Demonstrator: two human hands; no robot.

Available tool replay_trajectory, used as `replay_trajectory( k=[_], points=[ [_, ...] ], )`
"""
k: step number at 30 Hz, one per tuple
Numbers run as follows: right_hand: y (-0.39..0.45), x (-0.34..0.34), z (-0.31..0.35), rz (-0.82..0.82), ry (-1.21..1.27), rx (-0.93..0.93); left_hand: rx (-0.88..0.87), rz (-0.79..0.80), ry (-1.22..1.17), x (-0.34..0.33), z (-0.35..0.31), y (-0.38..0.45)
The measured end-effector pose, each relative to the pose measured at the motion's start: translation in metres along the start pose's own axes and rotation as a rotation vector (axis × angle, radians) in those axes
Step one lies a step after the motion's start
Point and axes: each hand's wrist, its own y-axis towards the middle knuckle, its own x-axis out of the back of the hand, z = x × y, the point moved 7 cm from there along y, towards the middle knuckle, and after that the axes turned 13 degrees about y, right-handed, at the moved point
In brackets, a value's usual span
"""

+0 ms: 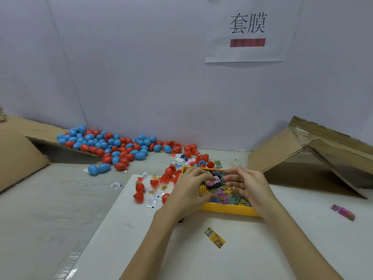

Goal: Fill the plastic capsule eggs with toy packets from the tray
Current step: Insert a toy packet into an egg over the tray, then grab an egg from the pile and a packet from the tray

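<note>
Capsule eggs [113,146], blue and red, lay heaped at far left, with open red halves [139,191] scattered nearer, just left of the yellow tray [228,210]. Over the tray the left hand [188,190] pinched a pink toy packet [214,180], its long axis running left-right toward the right hand [247,185], which hovered beside it, fingers spread and holding nothing. A stray packet [215,237] lay nearer, clear of both hands.
</note>
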Motion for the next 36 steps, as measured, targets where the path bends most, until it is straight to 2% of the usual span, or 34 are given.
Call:
replay_trajectory(
  k=[2,5,7,11,13,14,17,21,24,26,31,34,36],
  points=[
    [0.002,0.002,0.000,-0.006,-0.032,0.007,0.042,0.035,-0.002,0.002,0.013,0.010],
    [0.001,0.001,0.000,-0.014,-0.057,0.008,0.281,-0.053,-0.023,0.024,0.061,0.030],
    [0.001,-0.002,0.000,-0.004,-0.077,0.010,0.428,-0.092,0.143,0.041,0.104,0.035],
    [0.003,-0.003,-0.001,-0.003,-0.086,0.020,0.738,0.132,0.670,0.056,0.197,0.010],
    [0.004,-0.003,-0.002,0.000,-0.089,0.020,0.833,0.228,0.702,0.053,0.225,-0.009],
    [0.005,-0.003,-0.003,0.005,-0.091,0.023,0.838,0.224,0.666,0.051,0.232,-0.015],
    [0.006,-0.002,-0.005,0.009,-0.096,0.027,0.783,0.101,0.523,0.050,0.238,-0.020],
    [0.004,-0.002,-0.003,0.008,-0.093,0.036,0.852,-0.055,0.261,0.062,0.221,-0.026],
    [0.001,-0.003,0.000,0.015,-0.114,0.076,0.756,-0.220,-0.059,0.068,0.175,-0.013],
    [-0.003,-0.004,0.001,0.025,-0.148,0.119,0.665,-0.275,-0.268,0.068,0.132,-0.005],
    [-0.015,-0.009,0.009,0.075,-0.248,0.257,0.362,-0.132,-0.502,0.032,0.026,0.005],
    [-0.016,-0.011,0.010,0.116,-0.271,0.268,0.166,-0.066,-0.369,0.011,-0.010,0.002],
    [-0.015,-0.015,0.008,0.172,-0.288,0.240,0.118,-0.076,-0.351,0.008,-0.015,0.001]
  ],
)
